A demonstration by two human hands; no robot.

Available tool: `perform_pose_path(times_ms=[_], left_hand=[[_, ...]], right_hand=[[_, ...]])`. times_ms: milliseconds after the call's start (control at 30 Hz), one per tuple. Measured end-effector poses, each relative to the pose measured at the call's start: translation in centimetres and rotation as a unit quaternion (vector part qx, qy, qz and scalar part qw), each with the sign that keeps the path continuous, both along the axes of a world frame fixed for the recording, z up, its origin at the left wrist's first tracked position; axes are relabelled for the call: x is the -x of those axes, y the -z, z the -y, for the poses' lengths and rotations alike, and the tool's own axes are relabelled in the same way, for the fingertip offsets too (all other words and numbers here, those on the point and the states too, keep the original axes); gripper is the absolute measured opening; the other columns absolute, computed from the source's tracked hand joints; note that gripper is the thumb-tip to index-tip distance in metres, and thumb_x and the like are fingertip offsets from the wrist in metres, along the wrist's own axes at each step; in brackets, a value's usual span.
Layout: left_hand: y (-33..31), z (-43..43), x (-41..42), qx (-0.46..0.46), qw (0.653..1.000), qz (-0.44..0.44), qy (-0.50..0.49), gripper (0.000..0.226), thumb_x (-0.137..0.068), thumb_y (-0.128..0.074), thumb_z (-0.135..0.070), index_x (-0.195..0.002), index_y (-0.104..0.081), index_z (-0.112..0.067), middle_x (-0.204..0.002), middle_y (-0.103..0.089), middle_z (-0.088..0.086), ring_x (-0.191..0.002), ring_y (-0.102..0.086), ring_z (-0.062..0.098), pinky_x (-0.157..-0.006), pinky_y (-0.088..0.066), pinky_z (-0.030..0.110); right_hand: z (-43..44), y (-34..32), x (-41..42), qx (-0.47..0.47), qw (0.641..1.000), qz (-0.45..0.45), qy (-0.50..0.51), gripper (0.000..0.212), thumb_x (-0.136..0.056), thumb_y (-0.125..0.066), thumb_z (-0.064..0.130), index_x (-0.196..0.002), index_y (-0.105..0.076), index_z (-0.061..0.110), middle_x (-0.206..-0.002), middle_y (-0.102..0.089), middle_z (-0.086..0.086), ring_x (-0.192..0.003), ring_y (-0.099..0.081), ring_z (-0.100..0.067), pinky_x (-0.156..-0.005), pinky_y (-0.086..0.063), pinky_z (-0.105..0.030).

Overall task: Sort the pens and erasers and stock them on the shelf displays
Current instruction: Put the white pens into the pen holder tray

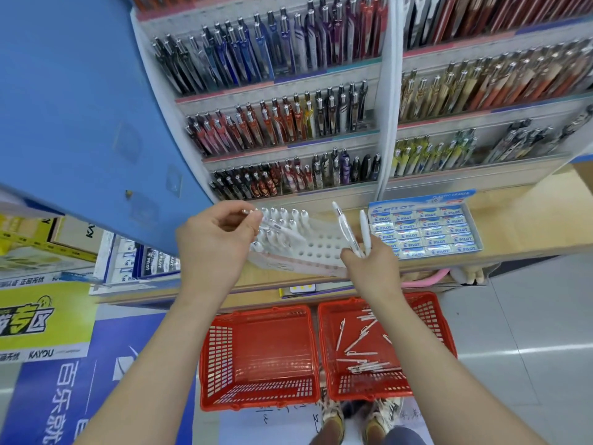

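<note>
My left hand (215, 242) pinches a white pen (278, 227) over the left side of a white perforated pen rack (316, 248) on the wooden shelf. Several white pens stand in the rack's left holes; the right holes are bare. My right hand (372, 268) grips two white pens (353, 232) pointing up, just right of the rack. A Pilot eraser box (423, 228), full of blue-and-white erasers, sits to the right on the same shelf. On the floor below, the right red basket (430, 313) holds several loose white pens (362, 345); the left red basket (260, 351) holds nothing.
Tiered displays of coloured pens (282, 123) rise behind the shelf. A blue panel (80, 107) stands at left, with boxed Pilot stock (150, 261) below it. My shoes (333, 422) are just behind the baskets. A pink object (423, 279) hangs under the shelf edge.
</note>
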State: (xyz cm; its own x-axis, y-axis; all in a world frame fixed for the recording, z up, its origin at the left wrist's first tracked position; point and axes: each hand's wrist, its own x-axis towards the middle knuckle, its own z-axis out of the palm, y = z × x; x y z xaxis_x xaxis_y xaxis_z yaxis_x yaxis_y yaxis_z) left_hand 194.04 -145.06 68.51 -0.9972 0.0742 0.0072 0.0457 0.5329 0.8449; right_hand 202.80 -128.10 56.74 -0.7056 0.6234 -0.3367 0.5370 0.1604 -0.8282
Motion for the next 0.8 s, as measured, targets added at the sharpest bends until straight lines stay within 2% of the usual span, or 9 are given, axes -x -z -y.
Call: perform_pose_path(times_ms=[67,167,267,367,567,800], left_hand=[[0.1,-0.3,-0.3,0.026,0.999,-0.014,0.014,0.006,-0.078,-0.075,-0.023,-0.078,-0.072,-0.029,-0.066,-0.069,-0.007,-0.066,-0.068,0.012,-0.072,-0.058,0.036],[0.5,-0.7,-0.7,0.070,0.996,-0.027,0.038,0.004,-0.079,-0.074,-0.024,-0.079,-0.071,-0.028,-0.068,-0.068,-0.011,-0.064,-0.063,0.004,-0.072,-0.055,0.026],[1.3,-0.7,-1.1,0.103,0.991,-0.053,0.066,0.004,-0.080,-0.073,-0.023,-0.083,-0.074,-0.022,-0.070,-0.069,-0.003,-0.068,-0.065,0.012,-0.073,-0.055,0.033],[2.2,-0.8,-1.4,0.132,0.985,-0.068,0.089,0.004,-0.081,-0.072,-0.021,-0.083,-0.074,-0.019,-0.070,-0.070,0.000,-0.070,-0.065,0.018,-0.073,-0.054,0.038],[2.8,-1.4,-1.3,0.141,0.984,-0.055,0.096,0.007,-0.082,-0.071,-0.024,-0.082,-0.074,-0.017,-0.070,-0.070,0.000,-0.071,-0.065,0.018,-0.074,-0.054,0.038],[3.3,-1.6,-0.9,0.172,0.975,-0.068,0.120,0.010,-0.083,-0.068,-0.025,-0.081,-0.073,-0.017,-0.069,-0.069,-0.001,-0.070,-0.064,0.019,-0.072,-0.053,0.038]], right_hand=[[0.7,0.5,-0.9,0.045,0.998,-0.034,0.024,0.007,-0.080,-0.063,0.020,-0.081,-0.057,0.016,-0.058,-0.054,0.000,-0.053,-0.049,-0.020,-0.052,-0.039,-0.029],[1.5,1.2,-1.9,0.123,0.989,-0.063,0.056,0.016,-0.080,-0.066,0.024,-0.087,-0.059,0.012,-0.055,-0.054,-0.003,-0.047,-0.048,-0.019,-0.049,-0.040,-0.033],[1.9,1.4,-2.3,0.174,0.979,-0.088,0.067,0.021,-0.081,-0.069,0.024,-0.090,-0.058,0.009,-0.053,-0.052,-0.004,-0.046,-0.046,-0.022,-0.048,-0.038,-0.032],[2.0,1.6,-2.4,0.188,0.974,-0.103,0.073,0.023,-0.081,-0.071,0.025,-0.094,-0.057,0.010,-0.055,-0.052,-0.005,-0.047,-0.048,-0.024,-0.047,-0.038,-0.032],[2.0,1.8,-2.6,0.164,0.979,-0.108,0.059,0.023,-0.080,-0.072,0.031,-0.092,-0.059,0.016,-0.056,-0.057,-0.004,-0.049,-0.053,-0.022,-0.051,-0.045,-0.036],[2.0,1.1,-2.5,0.170,0.977,-0.116,0.054,0.017,-0.083,-0.072,0.027,-0.087,-0.057,0.020,-0.054,-0.058,-0.006,-0.044,-0.049,-0.018,-0.050,-0.042,-0.033]])
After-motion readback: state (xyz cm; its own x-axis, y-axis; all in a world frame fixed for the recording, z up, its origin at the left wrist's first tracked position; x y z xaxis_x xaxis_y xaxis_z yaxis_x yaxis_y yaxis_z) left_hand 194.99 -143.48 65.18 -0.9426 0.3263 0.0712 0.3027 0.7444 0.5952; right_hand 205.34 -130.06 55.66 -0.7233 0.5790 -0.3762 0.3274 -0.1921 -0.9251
